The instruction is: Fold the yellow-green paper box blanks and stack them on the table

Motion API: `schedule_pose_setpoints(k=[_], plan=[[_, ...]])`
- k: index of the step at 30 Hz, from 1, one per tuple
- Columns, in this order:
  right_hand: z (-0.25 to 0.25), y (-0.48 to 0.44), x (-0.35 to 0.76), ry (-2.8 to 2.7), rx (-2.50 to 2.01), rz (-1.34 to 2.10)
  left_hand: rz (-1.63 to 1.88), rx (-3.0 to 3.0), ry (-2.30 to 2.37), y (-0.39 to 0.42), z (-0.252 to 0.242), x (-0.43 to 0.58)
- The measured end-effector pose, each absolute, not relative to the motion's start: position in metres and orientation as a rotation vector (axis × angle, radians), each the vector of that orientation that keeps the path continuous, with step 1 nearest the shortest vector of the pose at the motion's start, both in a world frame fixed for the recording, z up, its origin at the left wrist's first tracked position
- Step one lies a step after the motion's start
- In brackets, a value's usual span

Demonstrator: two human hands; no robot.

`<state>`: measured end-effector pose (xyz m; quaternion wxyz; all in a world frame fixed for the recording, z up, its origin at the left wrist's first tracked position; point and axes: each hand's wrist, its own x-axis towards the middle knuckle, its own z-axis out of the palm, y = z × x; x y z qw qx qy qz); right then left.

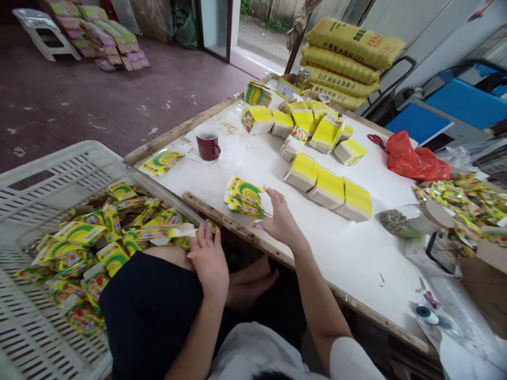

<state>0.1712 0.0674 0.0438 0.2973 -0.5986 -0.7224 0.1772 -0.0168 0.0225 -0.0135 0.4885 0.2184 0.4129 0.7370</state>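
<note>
Scuffed maroon-brown floor [178, 74]; white stool [39, 22] far left. Daylight enters through open doorway [259, 45] at back. White worktop [348, 258] with wooden edging [186, 125], pale wall [439, 29] upper right.

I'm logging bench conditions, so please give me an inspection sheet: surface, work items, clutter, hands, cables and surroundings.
Surface: white tabletop with wooden edging.
Work items: small group of yellow cartons by the right hand; yellow-topped bundles farther in; slotted basket holding many yellow packets.
Clutter: maroon mug, loose rubber bands, red plastic bag, lidded jar, phone.
Left hand: at the basket's near side; grip unclear.
Right hand: fingers parted beside the cartons; contact unclear.
Cables: nothing seen.
Surroundings: stacked yellow sacks, open doorway, white stool.
</note>
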Motion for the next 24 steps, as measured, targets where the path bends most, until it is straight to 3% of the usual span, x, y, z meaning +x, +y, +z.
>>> schedule_pose_setpoints(k=[5,11,17,24], plan=[[0.033,0.127,0.170,-2.225,-1.713,0.510,1.769,0.519,0.974,0.020,-0.011,-0.015],[0.025,0.126,0.174,-2.373,-1.572,0.531,1.640,0.546,1.025,0.016,-0.009,-0.012],[0.030,0.092,0.180,-2.070,-1.693,0.304,1.619,0.494,1.016,0.016,-0.008,-0.008],[0.016,0.084,0.164,-1.794,-1.910,0.349,1.571,0.462,1.030,0.017,-0.007,-0.007]])
